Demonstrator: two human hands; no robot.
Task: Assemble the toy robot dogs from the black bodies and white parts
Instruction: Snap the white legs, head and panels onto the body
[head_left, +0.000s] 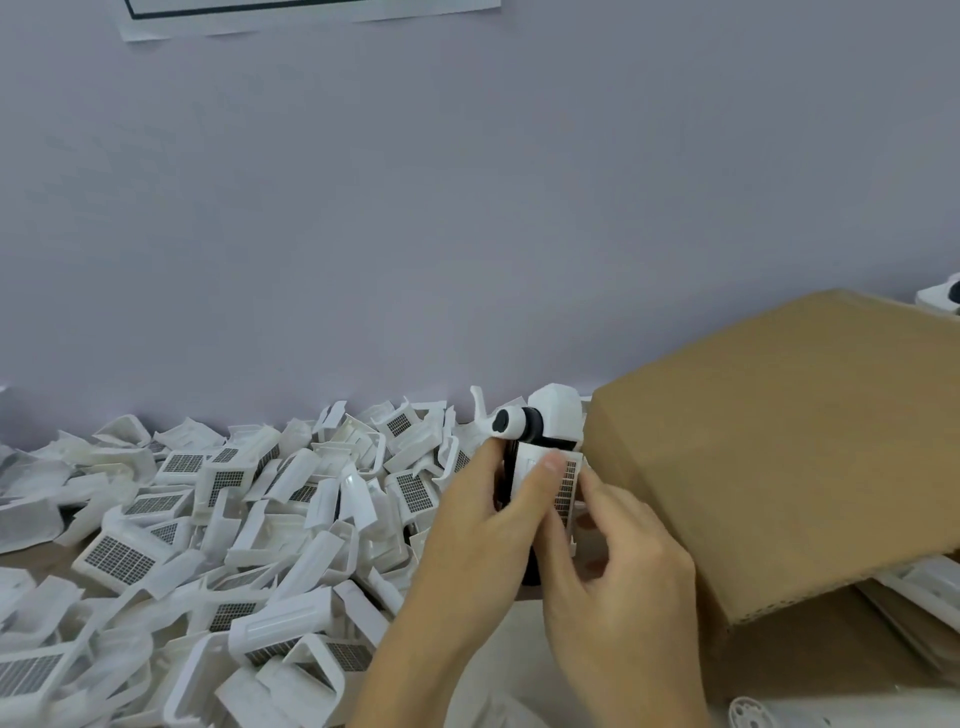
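Both hands' fingers (545, 467) pinching toy dog (540, 447), white parts (208, 519) heaped on table, cardboard box (779, 441), lilac wall (415, 208)

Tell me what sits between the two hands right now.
In the head view, the toy dog being assembled: left hand and right hand both grip it, fingers on its white grille panel.

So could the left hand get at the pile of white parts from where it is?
Probably yes. The left hand grips the toy dog right at the pile of white parts, with nothing between them, but it would first have to let go.
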